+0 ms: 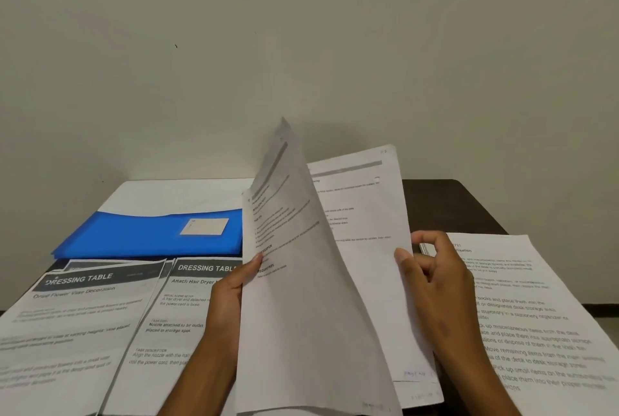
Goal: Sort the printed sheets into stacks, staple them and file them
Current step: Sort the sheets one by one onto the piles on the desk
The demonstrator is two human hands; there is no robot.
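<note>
Sorting is being carried out at centre frame: a printed sheet [294, 281] is being pinched by the left hand [227, 295], the remaining bundle [368, 248] gripped by the right hand [435, 281]. Matching to the lower-left stacks [83, 321] is probably being called for next.

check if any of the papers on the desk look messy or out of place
Slightly: the two DRESSING TABLE sheets at the left overlap askew rather than squared. The held sheets are just being leafed through. The blue folder lies flat.
</note>
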